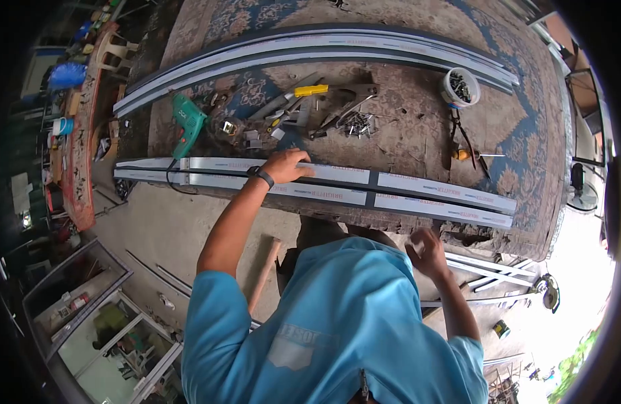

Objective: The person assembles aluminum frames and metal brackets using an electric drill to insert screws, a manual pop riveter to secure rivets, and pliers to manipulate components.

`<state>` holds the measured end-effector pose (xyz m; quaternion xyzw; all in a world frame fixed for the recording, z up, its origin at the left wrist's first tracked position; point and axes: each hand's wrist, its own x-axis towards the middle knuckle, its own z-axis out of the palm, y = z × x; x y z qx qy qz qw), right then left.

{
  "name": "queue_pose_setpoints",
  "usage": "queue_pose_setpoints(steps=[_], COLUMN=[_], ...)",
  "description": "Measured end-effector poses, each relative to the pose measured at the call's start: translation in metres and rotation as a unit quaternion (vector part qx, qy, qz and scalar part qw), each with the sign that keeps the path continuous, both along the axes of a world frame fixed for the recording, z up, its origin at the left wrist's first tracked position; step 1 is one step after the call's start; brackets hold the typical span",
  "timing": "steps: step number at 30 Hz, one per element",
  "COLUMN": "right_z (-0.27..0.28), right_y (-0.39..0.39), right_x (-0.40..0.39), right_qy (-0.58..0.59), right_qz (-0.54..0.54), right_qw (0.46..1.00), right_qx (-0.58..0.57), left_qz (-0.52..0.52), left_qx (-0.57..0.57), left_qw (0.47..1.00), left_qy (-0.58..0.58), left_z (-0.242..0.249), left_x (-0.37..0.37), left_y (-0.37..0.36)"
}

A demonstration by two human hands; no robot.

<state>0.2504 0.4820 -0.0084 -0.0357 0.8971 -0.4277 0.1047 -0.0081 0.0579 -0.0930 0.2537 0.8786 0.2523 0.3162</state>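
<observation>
My left hand, with a dark watch at the wrist, grips the rear bar of a pair of long aluminium profiles near the table's front edge. Its thumb and fingers reach across the bar. Printed protective film covers both profiles, and dark gaps break the film in places. My right hand is just off the front edge, below the profiles' right half. Its fingers are loosely bent and apart, with nothing visible in them. A green power drill lies behind the profiles' left part.
More long profiles lie along the table's back. Between them are a tub of screws, pliers, a yellow-handled tool, a screwdriver and loose screws. A worn carpet covers the table.
</observation>
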Motion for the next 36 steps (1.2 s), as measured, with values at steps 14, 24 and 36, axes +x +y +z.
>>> queue_pose_setpoints(steps=[14, 24, 36], right_z=[0.069, 0.076, 0.081], right_y=[0.014, -0.006, 0.053], right_x=[0.109, 0.106, 0.051], right_qy=[-0.222, -0.172, -0.272], right_qz=[0.048, -0.014, -0.11], right_qw=[0.973, 0.985, 0.953], right_qx=[-0.041, -0.024, -0.07], left_qz=[0.272, 0.14, 0.237], left_qx=[-0.014, 0.045, 0.21], left_qw=[0.947, 0.967, 0.924], left_qy=[0.174, 0.209, 0.216], left_z=[0.005, 0.01, 0.006], left_x=[-0.091, -0.129, -0.144], left_y=[-0.041, -0.002, -0.002])
